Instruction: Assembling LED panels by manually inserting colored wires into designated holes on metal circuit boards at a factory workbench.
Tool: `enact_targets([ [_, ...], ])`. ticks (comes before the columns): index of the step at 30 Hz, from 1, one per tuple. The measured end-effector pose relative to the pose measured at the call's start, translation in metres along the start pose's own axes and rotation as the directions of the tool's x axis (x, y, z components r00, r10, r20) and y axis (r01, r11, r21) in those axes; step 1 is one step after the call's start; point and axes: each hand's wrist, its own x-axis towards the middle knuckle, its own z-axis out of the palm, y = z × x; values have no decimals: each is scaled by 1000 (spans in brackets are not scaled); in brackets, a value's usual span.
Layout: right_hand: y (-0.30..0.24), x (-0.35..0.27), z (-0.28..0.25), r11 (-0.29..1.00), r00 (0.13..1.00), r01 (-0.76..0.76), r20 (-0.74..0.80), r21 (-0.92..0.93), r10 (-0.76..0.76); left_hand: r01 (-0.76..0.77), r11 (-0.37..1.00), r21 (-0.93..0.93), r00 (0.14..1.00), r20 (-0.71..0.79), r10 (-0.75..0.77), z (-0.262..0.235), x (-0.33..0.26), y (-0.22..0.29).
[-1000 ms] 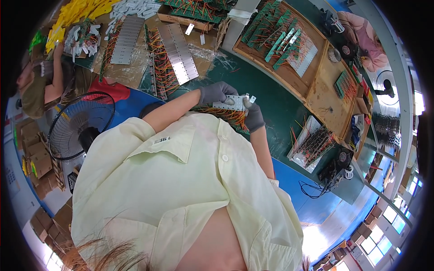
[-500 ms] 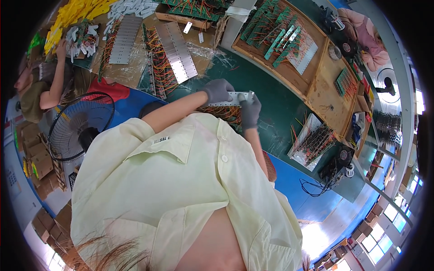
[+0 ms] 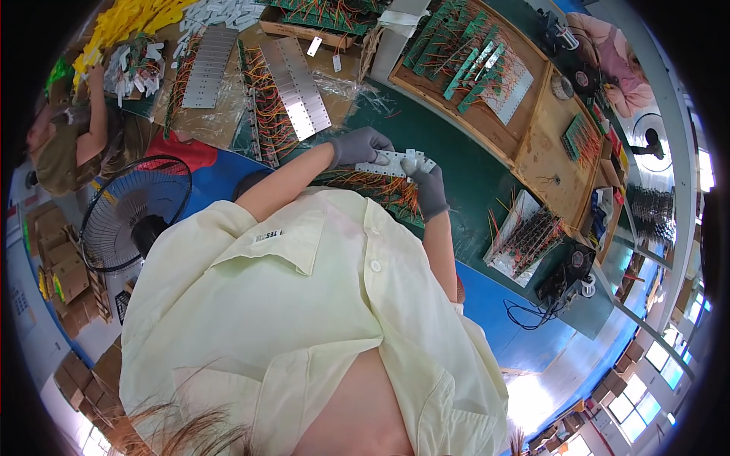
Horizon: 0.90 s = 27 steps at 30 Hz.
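Both my hands wear grey gloves and are in front of my chest at the near edge of the green bench. My left hand (image 3: 357, 147) pinches the left part of a pale perforated metal plate (image 3: 389, 166). At its right end, my right hand (image 3: 429, 190) has its fingers and thumb closed on the same plate. Orange wires and green circuit boards (image 3: 380, 188) lie along the plate's near side, partly hidden by my shirt. Whether the boards are fixed to the plate I cannot tell.
Metal plates (image 3: 295, 87) and wired boards lie at the far left. A wooden tray (image 3: 525, 144) with wired boards stands at the right, near another wired bundle (image 3: 526, 235). A black fan (image 3: 137, 213) is at my left. Co-workers (image 3: 84, 144) sit far left and far right.
My left hand has shifted slightly left, and my right hand slightly right and down. More of the plate and its wires shows between and below them.
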Motion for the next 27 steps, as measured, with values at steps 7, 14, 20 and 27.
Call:
enact_targets([
  [7, 23, 6, 4, 806, 957, -274, 229, 525, 176, -18, 937, -348, 999, 28, 29, 13, 0, -17],
  [14, -9, -7, 55, 655, 818, 150, -279, -740, -503, 317, 884, 343, 895, -417, -159, 34, 7, 13],
  [20, -2, -4, 46, 727, 883, 81, -289, -681, -370, 281, 910, 306, 908, -391, -150, 30, 4, 4],
  [27, 5, 1, 16, 881, 984, -162, 13, 444, 175, 3, 920, -391, 1000, 21, 5, 17, 9, -18],
])
